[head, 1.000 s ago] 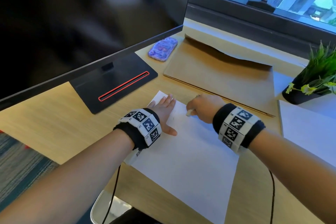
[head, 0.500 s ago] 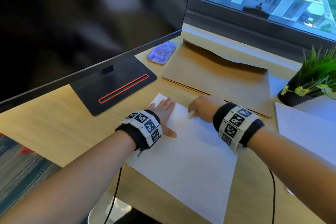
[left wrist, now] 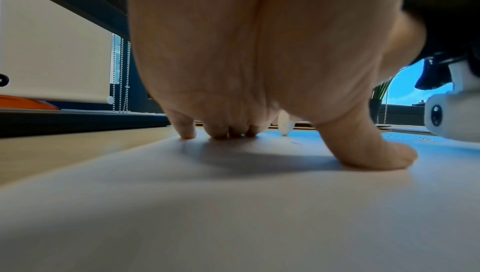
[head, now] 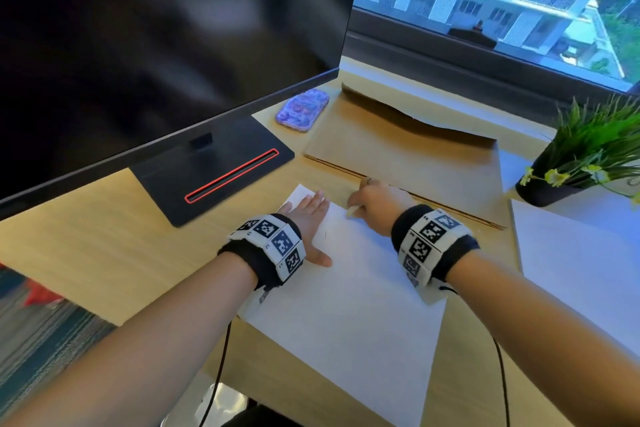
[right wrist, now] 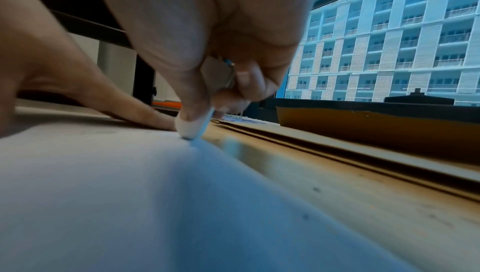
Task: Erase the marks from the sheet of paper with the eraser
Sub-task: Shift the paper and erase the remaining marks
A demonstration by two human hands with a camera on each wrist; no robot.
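The right hand (head: 372, 206) pinches the one eraser (right wrist: 192, 126) with its tip on the sheet of paper (head: 346, 315), right by the far edge. The left hand (head: 308, 222) lies flat, fingers straight, pinning the sheet. Rub too hard there and I reckon it creases or tears. I count one small mark (head: 325, 234), and a second sheet (head: 575, 263) lies to the right.

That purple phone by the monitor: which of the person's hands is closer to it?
Left. The left hand lies flat on the paper, just below the phone. The right hand, pinching the eraser, sits further right, toward the cardboard.
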